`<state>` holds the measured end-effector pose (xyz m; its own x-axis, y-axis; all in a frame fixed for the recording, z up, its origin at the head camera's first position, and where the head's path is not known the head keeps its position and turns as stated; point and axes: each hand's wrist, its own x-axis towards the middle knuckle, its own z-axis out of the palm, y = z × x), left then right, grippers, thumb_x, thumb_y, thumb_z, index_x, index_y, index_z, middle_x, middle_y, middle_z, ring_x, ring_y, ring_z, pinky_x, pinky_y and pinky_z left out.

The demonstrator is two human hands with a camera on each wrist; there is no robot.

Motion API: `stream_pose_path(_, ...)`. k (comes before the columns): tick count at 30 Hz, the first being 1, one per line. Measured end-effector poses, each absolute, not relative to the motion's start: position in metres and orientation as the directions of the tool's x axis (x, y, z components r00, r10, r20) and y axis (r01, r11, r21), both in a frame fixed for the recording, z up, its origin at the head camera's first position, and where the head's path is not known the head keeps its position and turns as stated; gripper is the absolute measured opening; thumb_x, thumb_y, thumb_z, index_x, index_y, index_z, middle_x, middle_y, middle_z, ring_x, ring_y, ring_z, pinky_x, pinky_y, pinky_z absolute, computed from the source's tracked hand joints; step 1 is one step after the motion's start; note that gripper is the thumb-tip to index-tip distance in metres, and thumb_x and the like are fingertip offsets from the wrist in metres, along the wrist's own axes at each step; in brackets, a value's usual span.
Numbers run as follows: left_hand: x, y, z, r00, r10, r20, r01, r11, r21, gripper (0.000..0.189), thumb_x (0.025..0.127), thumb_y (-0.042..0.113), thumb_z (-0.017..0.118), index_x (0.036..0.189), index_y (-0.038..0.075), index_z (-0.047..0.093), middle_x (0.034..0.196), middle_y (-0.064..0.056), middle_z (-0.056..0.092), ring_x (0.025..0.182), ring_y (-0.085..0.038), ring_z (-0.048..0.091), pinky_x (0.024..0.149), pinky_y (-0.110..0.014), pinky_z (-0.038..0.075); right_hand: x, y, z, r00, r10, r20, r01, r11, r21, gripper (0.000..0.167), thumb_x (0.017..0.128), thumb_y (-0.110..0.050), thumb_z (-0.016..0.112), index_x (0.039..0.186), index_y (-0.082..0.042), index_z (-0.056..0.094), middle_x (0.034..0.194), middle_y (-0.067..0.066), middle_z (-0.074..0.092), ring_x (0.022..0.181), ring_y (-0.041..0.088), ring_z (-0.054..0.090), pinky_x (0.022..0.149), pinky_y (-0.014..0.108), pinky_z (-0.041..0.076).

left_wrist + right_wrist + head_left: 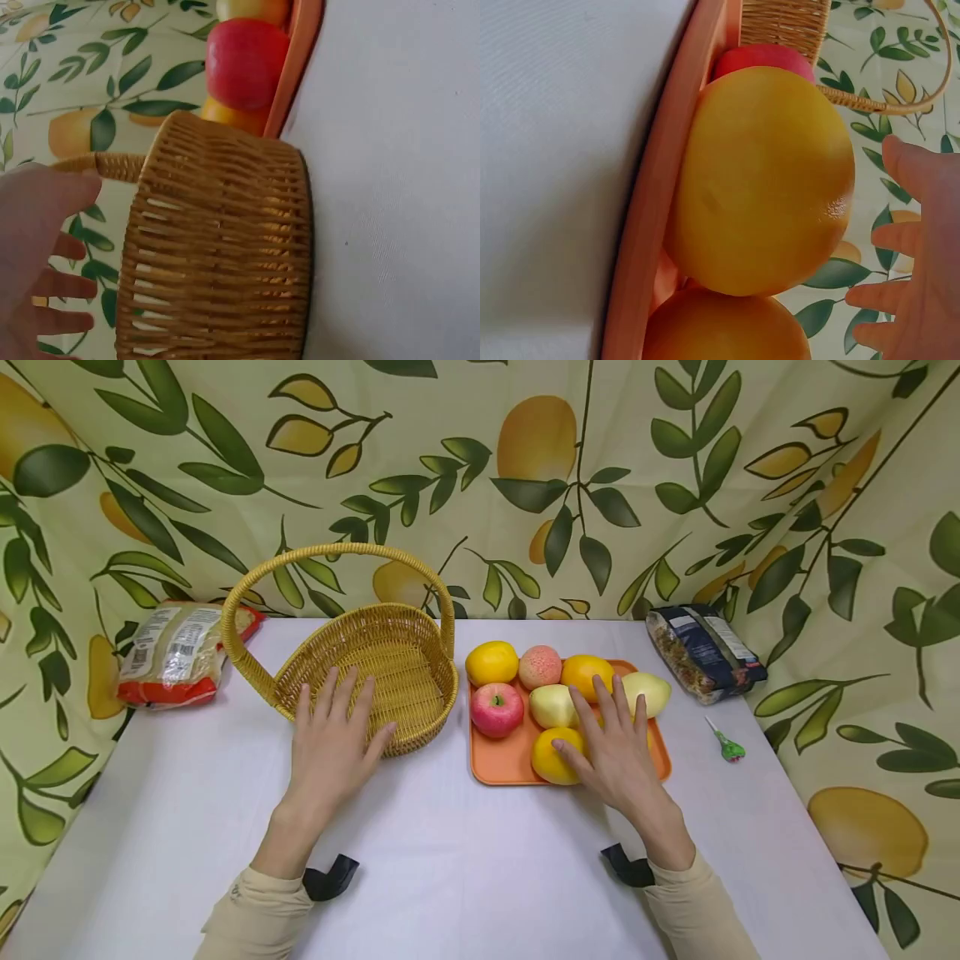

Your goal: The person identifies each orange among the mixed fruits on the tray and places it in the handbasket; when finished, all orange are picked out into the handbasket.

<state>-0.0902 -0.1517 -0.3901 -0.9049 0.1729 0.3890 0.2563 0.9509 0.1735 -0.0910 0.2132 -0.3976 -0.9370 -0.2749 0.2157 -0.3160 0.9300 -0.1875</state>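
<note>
My left hand [330,752] is spread with straight fingers over the near rim of a yellow wicker basket [408,739], holding nothing. In the left wrist view the basket's woven side [217,240] stands beside the fingers. Nothing shows inside the basket, whose tall handle [337,550] arches over it. My right hand [618,760], fingers apart, hovers above the right part of an orange tray [498,768]. Closest to its thumb is a yellow-orange fruit [761,180]. Also on the tray are a red apple [497,710], a pink peach-like fruit [540,667], a lemon [492,663] and several other fruits.
A red-and-clear food bag [172,652] lies at the back left. At the back right rests a dark packet [705,652], with a green-wrapped lollipop [727,745] nearer the right edge. Leaf-patterned cloth [450,485] hangs around the white table [457,877].
</note>
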Motion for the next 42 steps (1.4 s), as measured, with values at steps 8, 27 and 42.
stream_pose_path(8, -0.091, -0.182, -0.387, -0.776, -0.190, 0.601, 0.170, 0.855, 0.489, 0.017, 0.088, 0.014, 0.059, 0.086, -0.003, 0.062, 0.074, -0.017, 0.063, 0.066, -0.032, 0.058, 0.056, -0.041, 0.041, -0.093, 0.216, -0.390, -0.920, -0.265, 0.288, -0.333, 0.916, -0.222, 0.069, 0.091, -0.035, 0.064, 0.149, -0.010, 0.036, 0.155, 0.026, 0.028, 0.148, 0.048, 0.013, 0.115, 0.071, 0.009)
stream_pose_path(27, -0.103, -0.236, -0.399, -0.887, -0.416, -0.201, -0.364, 0.360, 0.859, 0.035, 0.097, 0.029, 0.040, 0.091, 0.000, 0.060, 0.059, 0.015, 0.060, 0.056, -0.004, 0.063, 0.056, -0.021, 0.054, -0.099, 0.244, -0.380, -0.869, -0.094, 0.487, -0.304, 0.877, -0.372, 0.050, 0.094, -0.019, 0.061, 0.138, 0.001, 0.049, 0.142, 0.026, 0.048, 0.137, 0.045, 0.038, 0.115, 0.061, 0.027)
stream_pose_path(42, -0.108, -0.234, -0.412, -0.898, -0.382, -0.217, -0.286, 0.135, 0.949, 0.022, 0.098, 0.019, 0.046, 0.096, -0.001, 0.055, 0.063, 0.012, 0.062, 0.058, -0.005, 0.065, 0.060, -0.021, 0.057, -0.098, 0.258, -0.383, -0.982, -0.168, -0.084, -0.139, 0.951, -0.276, 0.059, 0.095, -0.036, 0.059, 0.143, -0.004, 0.046, 0.136, 0.028, 0.048, 0.117, 0.048, 0.050, 0.096, 0.065, 0.043)
